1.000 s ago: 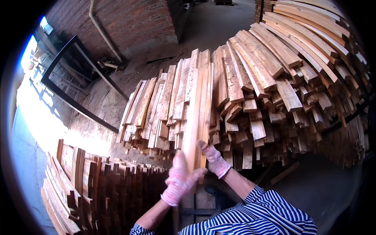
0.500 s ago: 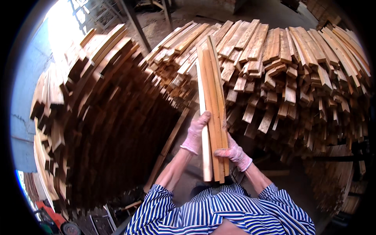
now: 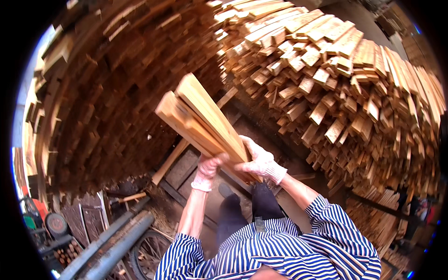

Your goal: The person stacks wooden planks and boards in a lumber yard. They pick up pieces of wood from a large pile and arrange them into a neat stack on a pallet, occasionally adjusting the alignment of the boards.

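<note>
Both my hands grip a bundle of wooden boards [image 3: 210, 123], long pale-brown slats held together in front of me. The bundle tilts away to the upper left, its far ends in front of the tall wood stack. My left hand [image 3: 208, 170], in a light pinkish work glove, is closed around the left side of the bundle. My right hand [image 3: 259, 161], gloved alike, clasps the right side, thumb lying across the boards. The near ends of the boards point toward my legs. How many boards there are is hard to tell.
A tall stack of boards [image 3: 121, 102] rises on the left. Another large pile [image 3: 322, 88] with uneven protruding ends fills the right. A loose slat [image 3: 170, 161] leans low between them. Grey pipes [image 3: 119, 247], a spoked wheel [image 3: 147, 254] and a red machine [image 3: 39, 210] are at lower left.
The board bundle has swung from near upright to a tilt toward the upper left, both hands still on it. The view has turned, bringing the left stack, pipes and wheel further in.
</note>
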Action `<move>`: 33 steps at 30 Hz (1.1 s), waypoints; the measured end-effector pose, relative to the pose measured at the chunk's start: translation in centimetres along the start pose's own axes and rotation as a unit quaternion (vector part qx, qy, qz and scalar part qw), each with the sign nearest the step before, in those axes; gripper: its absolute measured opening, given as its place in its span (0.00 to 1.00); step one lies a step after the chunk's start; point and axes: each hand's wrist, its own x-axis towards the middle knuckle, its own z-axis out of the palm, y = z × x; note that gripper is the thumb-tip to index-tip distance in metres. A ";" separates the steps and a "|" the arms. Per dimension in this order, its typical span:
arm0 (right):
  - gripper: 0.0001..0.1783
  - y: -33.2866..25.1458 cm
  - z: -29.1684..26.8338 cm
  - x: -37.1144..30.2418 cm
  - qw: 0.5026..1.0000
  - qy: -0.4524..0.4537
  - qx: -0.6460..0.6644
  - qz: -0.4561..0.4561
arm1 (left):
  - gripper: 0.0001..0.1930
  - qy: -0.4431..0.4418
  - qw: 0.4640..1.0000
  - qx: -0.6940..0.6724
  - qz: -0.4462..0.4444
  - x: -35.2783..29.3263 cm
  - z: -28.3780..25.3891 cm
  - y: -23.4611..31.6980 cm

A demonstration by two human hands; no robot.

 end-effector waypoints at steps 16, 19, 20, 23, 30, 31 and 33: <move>0.26 46.7 18.7 24.5 0.987 -0.138 0.049 -0.067 | 0.34 0.115 0.958 0.216 -0.146 8.2 -29.5 -47.9; 0.25 49.9 18.4 26.3 0.978 -0.161 0.130 0.025 | 0.35 0.074 0.964 0.254 -0.013 12.0 -30.6 -50.2; 0.25 50.1 18.5 26.0 0.961 -0.160 0.191 0.116 | 0.35 0.069 0.959 0.272 0.026 12.2 -30.1 -49.4; 0.24 51.0 16.9 26.2 0.951 -0.160 0.220 0.147 | 0.35 0.050 0.913 0.366 0.171 13.4 -26.6 -44.2; 0.46 39.1 11.9 27.1 0.928 -0.217 -0.284 -0.106 | 0.46 0.261 0.797 0.521 -0.155 2.2 -25.2 -35.4; 0.45 39.4 10.7 27.8 0.912 -0.194 -0.345 -0.105 | 0.50 0.311 0.808 0.475 -0.155 1.4 -24.4 -33.0; 0.43 39.6 9.9 29.1 0.866 -0.185 -0.454 -0.097 | 0.53 0.399 0.816 0.408 -0.090 -1.3 -26.0 -32.0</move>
